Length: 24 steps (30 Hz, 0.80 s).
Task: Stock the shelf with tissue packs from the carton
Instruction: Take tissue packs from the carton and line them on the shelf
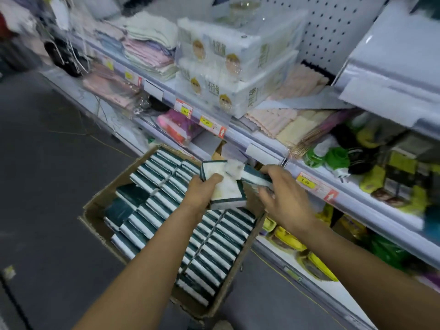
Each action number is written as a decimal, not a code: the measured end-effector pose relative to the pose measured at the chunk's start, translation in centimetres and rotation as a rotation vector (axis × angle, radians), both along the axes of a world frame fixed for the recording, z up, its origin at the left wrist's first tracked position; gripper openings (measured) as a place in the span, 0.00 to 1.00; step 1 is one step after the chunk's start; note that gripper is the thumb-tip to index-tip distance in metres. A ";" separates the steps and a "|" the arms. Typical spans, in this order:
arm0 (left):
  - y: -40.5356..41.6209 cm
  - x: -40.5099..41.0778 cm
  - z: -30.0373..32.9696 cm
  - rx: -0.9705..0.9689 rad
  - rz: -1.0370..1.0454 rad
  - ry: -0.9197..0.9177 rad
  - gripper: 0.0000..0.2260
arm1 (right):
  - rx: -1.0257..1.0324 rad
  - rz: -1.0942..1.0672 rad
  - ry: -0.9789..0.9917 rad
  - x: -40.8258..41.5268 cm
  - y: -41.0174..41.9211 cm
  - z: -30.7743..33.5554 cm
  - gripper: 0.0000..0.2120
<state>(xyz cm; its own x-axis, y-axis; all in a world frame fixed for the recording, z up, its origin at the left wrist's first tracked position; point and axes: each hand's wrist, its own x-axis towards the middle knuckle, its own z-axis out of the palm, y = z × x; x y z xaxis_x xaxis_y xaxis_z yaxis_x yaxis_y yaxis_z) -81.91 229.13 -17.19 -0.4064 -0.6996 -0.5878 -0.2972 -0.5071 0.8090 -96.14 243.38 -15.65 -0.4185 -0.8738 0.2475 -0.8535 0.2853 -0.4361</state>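
I'm gripping two green-and-white tissue packs (225, 186) with my left hand (202, 191) and a third pack (256, 178) with my right hand (283, 196). They're hovering over the far right end of the open brown cardboard carton (114, 186), just near the white shelf edge (316, 186). I'm seeing too many packs in there to count.

Not much I can actually read here; the yellow price tag (305, 181) on the shelf rail just past my right hand says 9.90; another yellow tag (206, 121) on the rail above reads 10.00; the tag left of it (185, 111) is too blurry; the big white packs (234, 67) have large characters, but I can't make them out.
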 end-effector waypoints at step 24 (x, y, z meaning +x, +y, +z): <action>7.1 -6.6 21.9 -0.205 -0.132 0.631 0.15 | -0.740 -0.432 -1.256 -1.5 4.4 22.6 0.11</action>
